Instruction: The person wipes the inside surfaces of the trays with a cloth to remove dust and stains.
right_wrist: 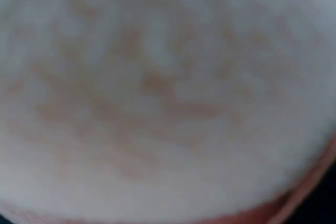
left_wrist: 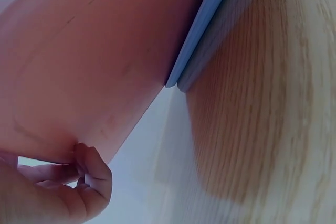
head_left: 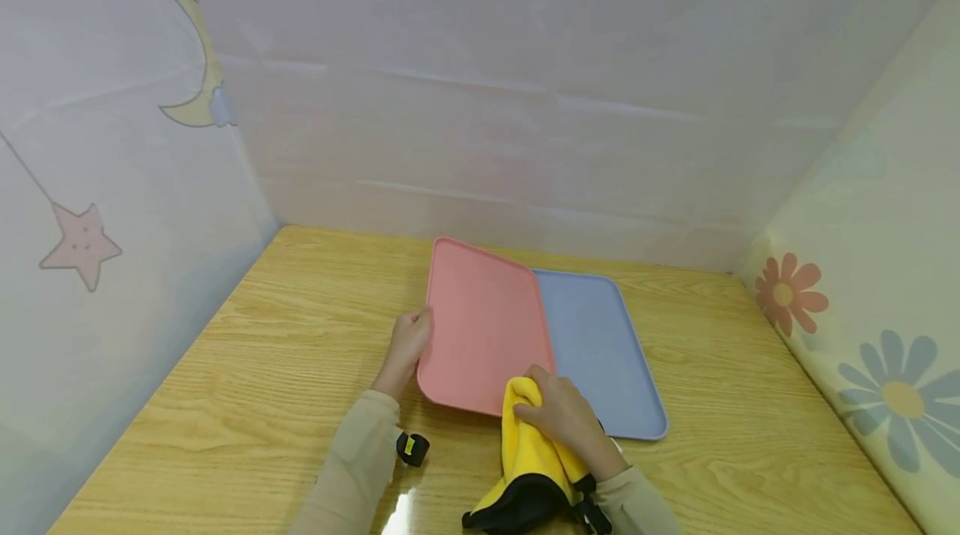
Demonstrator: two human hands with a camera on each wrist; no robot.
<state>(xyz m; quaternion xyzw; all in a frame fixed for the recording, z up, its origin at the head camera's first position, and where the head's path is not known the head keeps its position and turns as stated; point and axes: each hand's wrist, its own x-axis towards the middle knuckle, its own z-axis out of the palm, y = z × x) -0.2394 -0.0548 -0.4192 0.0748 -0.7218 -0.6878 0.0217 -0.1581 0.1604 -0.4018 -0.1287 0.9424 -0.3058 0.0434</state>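
My left hand (head_left: 407, 345) grips the left edge of a pink tray (head_left: 483, 327), with fingers curled beneath it in the left wrist view. The tray is tilted, its left side raised off the table, and it overlaps a blue tray (head_left: 592, 343) that lies flat on the right. In the left wrist view the pink tray's underside (left_wrist: 89, 66) shows above the fingers. My right hand (head_left: 562, 412) holds a yellow cloth with black trim (head_left: 525, 443) at the pink tray's lower right corner. The right wrist view is too blurred to make out the work.
A wooden table (head_left: 285, 368) carries both trays. A pale backdrop (head_left: 480, 102) stands behind it, and printed side walls rise at left and right. A small black band with a yellow mark (head_left: 412, 449) sits by the left wrist.
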